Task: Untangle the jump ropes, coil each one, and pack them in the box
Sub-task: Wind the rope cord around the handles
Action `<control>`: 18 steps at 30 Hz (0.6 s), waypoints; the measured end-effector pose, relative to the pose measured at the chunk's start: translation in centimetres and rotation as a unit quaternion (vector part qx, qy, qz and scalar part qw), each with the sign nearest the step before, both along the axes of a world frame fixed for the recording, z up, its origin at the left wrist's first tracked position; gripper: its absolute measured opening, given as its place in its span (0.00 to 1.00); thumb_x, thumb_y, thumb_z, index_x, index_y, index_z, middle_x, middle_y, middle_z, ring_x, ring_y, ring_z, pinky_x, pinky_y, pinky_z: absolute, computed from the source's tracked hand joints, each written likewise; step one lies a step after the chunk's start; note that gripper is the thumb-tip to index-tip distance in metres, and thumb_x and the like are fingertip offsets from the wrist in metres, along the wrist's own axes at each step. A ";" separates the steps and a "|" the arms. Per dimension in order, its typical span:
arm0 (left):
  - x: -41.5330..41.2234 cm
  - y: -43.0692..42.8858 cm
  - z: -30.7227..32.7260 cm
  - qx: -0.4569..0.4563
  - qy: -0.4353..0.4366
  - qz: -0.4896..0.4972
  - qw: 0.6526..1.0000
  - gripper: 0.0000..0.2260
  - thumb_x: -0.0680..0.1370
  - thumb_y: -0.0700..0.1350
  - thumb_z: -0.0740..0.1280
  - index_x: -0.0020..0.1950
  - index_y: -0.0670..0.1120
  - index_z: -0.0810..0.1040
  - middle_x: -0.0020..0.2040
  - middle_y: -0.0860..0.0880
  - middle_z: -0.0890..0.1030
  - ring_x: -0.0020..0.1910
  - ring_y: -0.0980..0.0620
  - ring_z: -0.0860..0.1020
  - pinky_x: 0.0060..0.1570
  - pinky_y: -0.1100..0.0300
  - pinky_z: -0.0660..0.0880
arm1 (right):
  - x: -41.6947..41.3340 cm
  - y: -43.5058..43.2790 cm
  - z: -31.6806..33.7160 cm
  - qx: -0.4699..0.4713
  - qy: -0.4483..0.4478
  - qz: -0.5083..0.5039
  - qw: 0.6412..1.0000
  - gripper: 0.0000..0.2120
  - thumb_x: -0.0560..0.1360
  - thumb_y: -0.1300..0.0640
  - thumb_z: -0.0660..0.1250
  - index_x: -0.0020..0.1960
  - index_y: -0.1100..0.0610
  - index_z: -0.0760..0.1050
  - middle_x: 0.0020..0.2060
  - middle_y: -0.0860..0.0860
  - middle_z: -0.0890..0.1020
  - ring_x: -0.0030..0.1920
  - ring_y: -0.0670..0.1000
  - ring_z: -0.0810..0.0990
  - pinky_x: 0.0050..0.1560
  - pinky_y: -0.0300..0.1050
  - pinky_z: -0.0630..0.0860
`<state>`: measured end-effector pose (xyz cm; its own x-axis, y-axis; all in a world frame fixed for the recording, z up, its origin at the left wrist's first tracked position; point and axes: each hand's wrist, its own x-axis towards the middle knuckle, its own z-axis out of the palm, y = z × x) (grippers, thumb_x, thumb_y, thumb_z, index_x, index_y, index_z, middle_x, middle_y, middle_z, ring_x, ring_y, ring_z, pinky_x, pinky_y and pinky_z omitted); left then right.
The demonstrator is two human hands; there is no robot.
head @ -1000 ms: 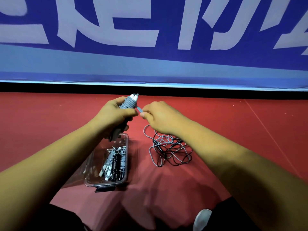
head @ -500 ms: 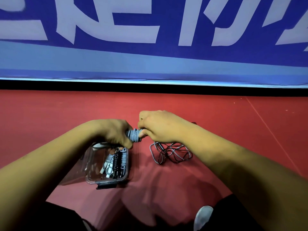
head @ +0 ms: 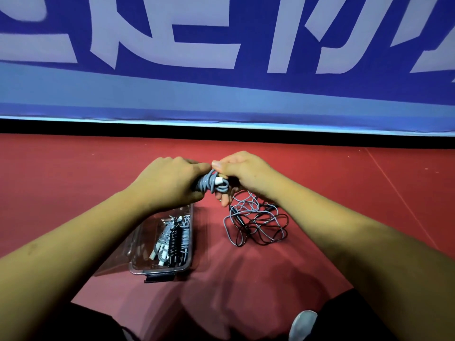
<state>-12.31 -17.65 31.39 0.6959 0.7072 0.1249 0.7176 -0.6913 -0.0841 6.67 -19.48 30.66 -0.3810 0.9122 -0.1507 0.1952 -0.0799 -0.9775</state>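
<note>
Grey coiled rope [head: 208,187] gripped by left hand [head: 170,183], right hand [head: 242,173] pinching its end; white handle tip [head: 219,180] newly exposed.

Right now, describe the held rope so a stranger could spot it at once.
On the red floor sits a clear box. Just above it, the left hand and right hand grip a grey wound rope. Unlike the loose tangle beside the box, it is lifted.

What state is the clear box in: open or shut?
Open. The top of the box is uncovered; coiled ropes lie exposed inside.
</note>
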 end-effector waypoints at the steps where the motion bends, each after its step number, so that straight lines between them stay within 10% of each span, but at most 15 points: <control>1: 0.0 0.0 -0.1 0.002 -0.019 -0.008 1.000 0.19 0.71 0.57 0.63 0.60 0.54 0.74 0.50 0.51 0.82 0.48 0.40 0.81 0.38 0.55 0.67 | 0.2 -0.1 0.4 -0.010 0.005 0.004 1.000 0.18 0.82 0.56 0.60 0.45 0.73 0.73 0.30 0.63 0.78 0.22 0.54 0.77 0.32 0.46 0.75; 6: 0.0 -0.2 -0.2 -0.165 -0.201 -0.027 0.965 0.20 0.70 0.64 0.63 0.50 0.51 0.80 0.29 0.53 0.74 0.28 0.53 0.70 0.31 0.58 0.67 | 1.2 0.2 1.0 -0.002 -0.015 -0.015 1.000 0.21 0.82 0.53 0.60 0.40 0.71 0.70 0.23 0.51 0.61 0.21 0.47 0.57 0.24 0.35 0.55; 13: 1.8 -1.1 0.8 -0.419 -0.530 -0.008 0.737 0.19 0.70 0.55 0.73 0.52 0.45 0.73 0.28 0.51 0.69 0.26 0.51 0.62 0.27 0.61 0.60 | 0.3 1.2 1.5 -0.057 0.103 -0.077 0.990 0.13 0.81 0.62 0.58 0.37 0.58 0.64 0.22 0.48 0.59 0.22 0.43 0.53 0.28 0.37 0.49; 18: 2.8 -1.3 0.5 -0.426 -0.592 -0.002 0.685 0.14 0.78 0.50 0.66 0.61 0.46 0.73 0.29 0.53 0.66 0.25 0.54 0.63 0.26 0.65 0.59 | 0.5 0.6 1.0 -0.089 0.176 -0.102 0.975 0.13 0.82 0.63 0.57 0.39 0.55 0.61 0.22 0.48 0.63 0.22 0.45 0.58 0.28 0.40 0.55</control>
